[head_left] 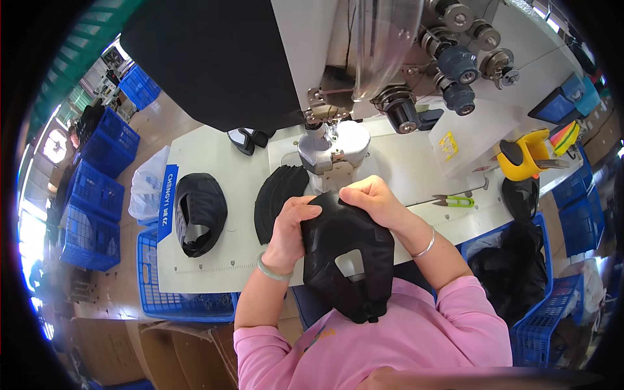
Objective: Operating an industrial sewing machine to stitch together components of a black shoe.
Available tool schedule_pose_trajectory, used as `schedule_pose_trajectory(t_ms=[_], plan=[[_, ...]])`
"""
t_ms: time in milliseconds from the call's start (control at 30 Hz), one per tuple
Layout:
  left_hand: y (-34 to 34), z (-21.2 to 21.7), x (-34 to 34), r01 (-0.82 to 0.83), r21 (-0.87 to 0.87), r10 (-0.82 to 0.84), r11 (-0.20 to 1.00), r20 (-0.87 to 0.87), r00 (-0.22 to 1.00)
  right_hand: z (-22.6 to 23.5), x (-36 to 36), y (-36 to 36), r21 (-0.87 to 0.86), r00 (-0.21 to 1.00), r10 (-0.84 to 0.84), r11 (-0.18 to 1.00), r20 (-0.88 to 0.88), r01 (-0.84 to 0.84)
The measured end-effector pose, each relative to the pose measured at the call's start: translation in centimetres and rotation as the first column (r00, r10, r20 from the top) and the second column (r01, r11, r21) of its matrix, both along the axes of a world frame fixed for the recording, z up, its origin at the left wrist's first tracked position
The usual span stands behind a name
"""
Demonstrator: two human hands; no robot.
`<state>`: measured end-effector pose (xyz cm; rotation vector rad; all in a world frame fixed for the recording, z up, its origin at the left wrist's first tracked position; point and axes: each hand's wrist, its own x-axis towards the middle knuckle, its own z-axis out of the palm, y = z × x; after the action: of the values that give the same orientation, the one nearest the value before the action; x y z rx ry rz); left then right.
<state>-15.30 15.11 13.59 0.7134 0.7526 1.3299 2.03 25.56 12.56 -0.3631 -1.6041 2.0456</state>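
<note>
**Both hands on black upper at sewing post**

Pink sleeves at bottom edge, forearms rising to the work. Black shoe upper (348,257) hangs between both hands, long axis running roughly from chest toward the machine, far end up at the post, near end w/ cut-out opening drooping off the table (214,260) edge toward the lap.

L hand (291,229): fingers curled closed on the upper's left edge, thumb side on top, bracelet at wrist. R hand (374,198): closed pinch on the upper's top end, knuckles bent, bangle at wrist. R hand is the nearer one to the sewing machine post (331,153); it sits just below and almost touching it. L hand lower, further back from the needle area. Can't tell if fabric is already under the foot — hidden by R hand.

Around: stack of black cut pieces (278,195) just left of L hand, near but apart. Finished black upper (200,213) further left on table. Green-handled snips (455,201) right of R forearm, well apart. Yellow tool (523,156) far right. Blue crates (97,195) on floor at left, blue bin w/ black material (513,266) at right.
</note>
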Motion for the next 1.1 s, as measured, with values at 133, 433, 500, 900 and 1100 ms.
schedule_pose_trajectory(t_ms=[133,433,500,900,1100], plan=[[0.0,0.1,-0.1,0.018,0.011,-0.018,1.0,0.004,1.0,0.1,-0.1,0.0,-0.023,1.0,-0.005,1.0,0.025,0.006],[-0.8,-0.7,-1.4,0.017,-0.09,-0.018,0.996,-0.01,1.0,-1.0,-0.7,0.3,0.064,0.994,-0.094,0.994,0.056,0.091],[-2.4,-1.2,-1.1,-0.054,0.063,0.067,0.997,-0.227,0.972,-1.1,-0.3,0.6,0.071,0.99,-0.121,0.991,0.071,0.116],[-8.7,-0.5,-26.9,-0.816,0.121,0.661,0.565,-0.658,0.36,-0.4,7.3,-1.8,-0.024,0.957,0.05,0.999,0.284,-0.045],[-3.9,-7.2,-35.2,-0.821,0.188,0.365,0.539,-0.93,0.027,-1.6,13.2,-1.8,0.112,0.887,-0.232,0.973,0.4,0.204]])
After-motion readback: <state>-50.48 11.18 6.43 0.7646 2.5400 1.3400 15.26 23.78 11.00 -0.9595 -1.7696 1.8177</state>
